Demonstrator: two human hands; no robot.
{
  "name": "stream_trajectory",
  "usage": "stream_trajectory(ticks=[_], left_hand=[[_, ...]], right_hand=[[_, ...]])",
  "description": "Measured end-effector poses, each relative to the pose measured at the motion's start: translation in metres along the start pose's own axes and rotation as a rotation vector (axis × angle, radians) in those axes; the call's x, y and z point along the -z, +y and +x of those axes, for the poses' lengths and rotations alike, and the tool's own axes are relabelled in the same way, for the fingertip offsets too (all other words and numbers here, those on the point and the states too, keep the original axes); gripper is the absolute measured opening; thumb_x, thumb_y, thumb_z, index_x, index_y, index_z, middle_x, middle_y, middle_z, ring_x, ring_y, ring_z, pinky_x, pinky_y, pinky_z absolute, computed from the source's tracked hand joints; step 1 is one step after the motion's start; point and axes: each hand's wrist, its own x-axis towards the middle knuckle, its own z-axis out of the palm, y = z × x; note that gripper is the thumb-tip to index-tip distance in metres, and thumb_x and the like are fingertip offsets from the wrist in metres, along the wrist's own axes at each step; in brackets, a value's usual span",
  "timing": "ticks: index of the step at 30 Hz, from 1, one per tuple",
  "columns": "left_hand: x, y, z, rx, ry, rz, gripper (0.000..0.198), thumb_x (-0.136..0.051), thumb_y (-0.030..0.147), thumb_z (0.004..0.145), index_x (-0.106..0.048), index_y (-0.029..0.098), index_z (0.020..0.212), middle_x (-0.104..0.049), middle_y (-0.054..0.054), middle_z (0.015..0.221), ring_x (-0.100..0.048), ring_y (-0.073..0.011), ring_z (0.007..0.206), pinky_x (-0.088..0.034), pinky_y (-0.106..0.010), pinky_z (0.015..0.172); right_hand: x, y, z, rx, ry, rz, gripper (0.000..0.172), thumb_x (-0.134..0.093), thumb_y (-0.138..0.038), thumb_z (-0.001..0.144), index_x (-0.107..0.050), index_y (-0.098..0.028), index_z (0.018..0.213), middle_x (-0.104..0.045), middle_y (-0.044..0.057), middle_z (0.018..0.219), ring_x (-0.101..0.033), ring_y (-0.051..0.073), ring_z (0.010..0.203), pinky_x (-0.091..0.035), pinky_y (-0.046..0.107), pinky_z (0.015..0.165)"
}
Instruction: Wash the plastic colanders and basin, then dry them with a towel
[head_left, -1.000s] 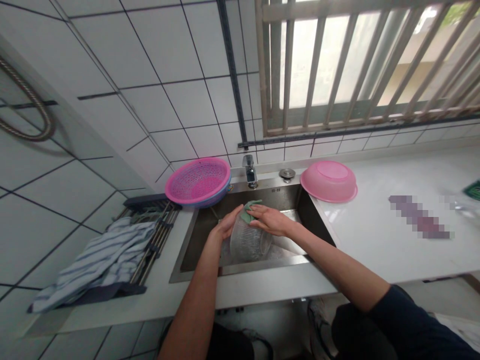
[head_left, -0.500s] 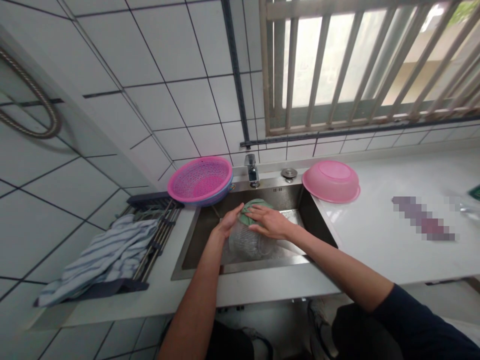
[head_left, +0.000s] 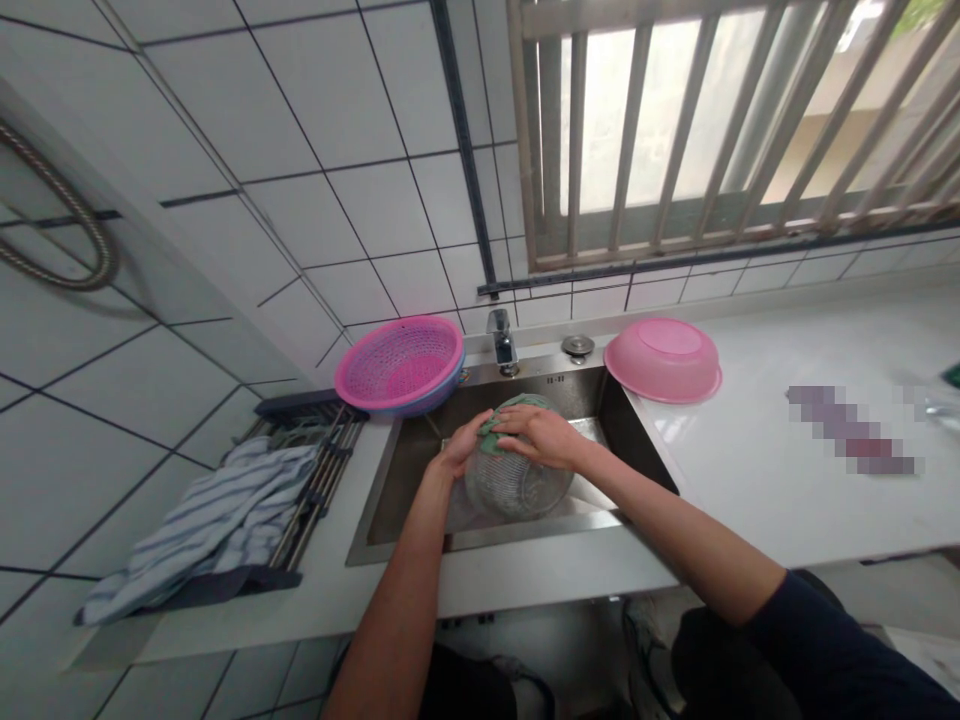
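A clear ribbed glass bowl [head_left: 517, 487] is tilted inside the steel sink [head_left: 382, 500], its round side towards me. My left hand [head_left: 463, 447] grips the bowl at its left edge, thumb up beside a green cloth [head_left: 491, 437]. My right hand [head_left: 541, 437] lies over the cloth, its fingers pressing it against the upper part of the bowl. Part of the cloth is hidden under the right hand, and some of it shows behind the fingers.
A pink colander [head_left: 401, 365] rests over a blue basin at the sink's back left corner, left of the faucet [head_left: 502, 340]. An upturned pink basin [head_left: 664, 365] sits right of the sink. A striped cloth [head_left: 210, 520] drapes over a rack [head_left: 311, 510] on the left.
The bowl has turned in my hands, showing more of its round side and reaching further right. My right hand has shifted slightly with the cloth.
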Motion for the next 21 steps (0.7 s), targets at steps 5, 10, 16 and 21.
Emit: stream_trajectory(ticks=[5,10,16,21], left_hand=[[-0.003,0.004,-0.004,-0.009,-0.001,0.042,0.035,-0.056,0.036,0.107,-0.079,0.010,0.108,-0.078,-0.009,0.074,-0.069,-0.0205,0.057,-0.051,-0.028,0.050],[0.006,0.000,0.000,-0.136,0.122,0.085,0.036,-0.072,0.045,0.099,-0.079,0.011,0.095,-0.077,-0.008,0.072,-0.065,-0.0174,0.053,-0.053,-0.027,0.052],[0.018,-0.002,0.005,-0.149,0.138,0.078,0.039,-0.084,0.048,0.088,-0.081,0.010,0.096,-0.082,-0.013,0.090,-0.076,-0.0226,0.072,-0.059,-0.029,0.064],[0.028,0.000,0.012,-0.151,0.193,-0.004,0.029,-0.085,0.037,0.088,-0.080,0.009,0.096,-0.080,-0.009,0.079,-0.070,-0.0173,0.058,-0.058,-0.027,0.060]], right_hand=[[0.000,0.023,-0.010,-0.183,0.104,0.064,0.048,-0.046,-0.047,0.113,-0.068,-0.021,0.147,-0.068,0.012,0.150,-0.058,0.028,0.146,-0.042,0.050,0.126],[-0.006,0.016,-0.012,-0.101,0.020,0.071,0.053,-0.051,-0.050,0.111,-0.062,-0.019,0.153,-0.061,0.014,0.157,-0.049,0.031,0.154,-0.037,0.055,0.129],[-0.021,-0.014,-0.003,0.092,-0.101,-0.004,0.051,-0.052,-0.053,0.110,-0.069,-0.019,0.145,-0.066,0.013,0.152,-0.042,0.031,0.159,-0.024,0.055,0.135],[-0.011,0.022,-0.006,-0.091,0.063,0.087,0.058,-0.048,-0.053,0.111,-0.059,-0.020,0.157,-0.052,0.013,0.166,-0.036,0.030,0.162,-0.029,0.053,0.134]])
